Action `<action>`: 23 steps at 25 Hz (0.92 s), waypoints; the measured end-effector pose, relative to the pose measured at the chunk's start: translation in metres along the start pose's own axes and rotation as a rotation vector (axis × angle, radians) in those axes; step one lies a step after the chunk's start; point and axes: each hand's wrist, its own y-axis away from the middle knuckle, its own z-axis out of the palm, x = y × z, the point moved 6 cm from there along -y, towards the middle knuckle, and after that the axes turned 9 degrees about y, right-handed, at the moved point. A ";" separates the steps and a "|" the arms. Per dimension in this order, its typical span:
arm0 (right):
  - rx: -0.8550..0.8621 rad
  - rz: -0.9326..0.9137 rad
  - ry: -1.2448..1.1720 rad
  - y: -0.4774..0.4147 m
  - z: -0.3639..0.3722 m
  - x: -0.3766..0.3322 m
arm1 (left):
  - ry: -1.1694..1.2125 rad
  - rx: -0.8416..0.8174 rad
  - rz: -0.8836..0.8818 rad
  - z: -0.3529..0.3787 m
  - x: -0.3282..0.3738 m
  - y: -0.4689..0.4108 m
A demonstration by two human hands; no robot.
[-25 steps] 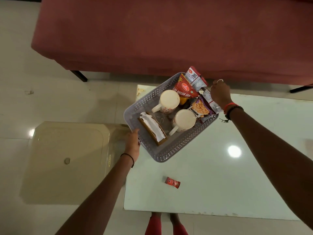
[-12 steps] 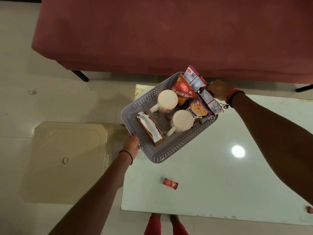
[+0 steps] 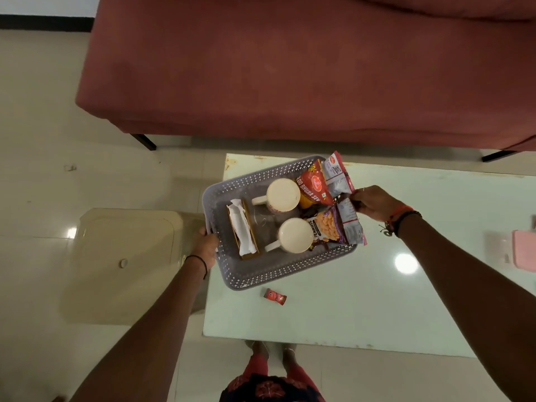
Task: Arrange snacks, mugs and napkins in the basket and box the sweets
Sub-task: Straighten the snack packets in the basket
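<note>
Left hand [image 3: 206, 245] gripping grey basket [image 3: 262, 278] left rim, right hand [image 3: 374, 203] curled at snack packets [image 3: 314, 187] on right rim, exact grip unclear, mugs [image 3: 282, 195] and napkins [image 3: 242, 227] inside, red sweet [image 3: 275, 297] on desk [image 3: 348, 300]

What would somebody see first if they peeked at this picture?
A grey basket, held over the table's left end, carries two white mugs, bright snack packets and napkins. The left hand grips its left end; the right hand is at the packets. One red sweet lies alone on the table nearby.
</note>
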 end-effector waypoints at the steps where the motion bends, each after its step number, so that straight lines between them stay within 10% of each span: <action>1: -0.001 0.001 -0.018 0.016 -0.003 0.004 | -0.021 -0.011 0.010 -0.002 0.004 0.013; 23: 0.165 -0.125 -0.094 0.243 -0.135 0.096 | -0.188 -0.120 0.198 0.050 -0.015 0.246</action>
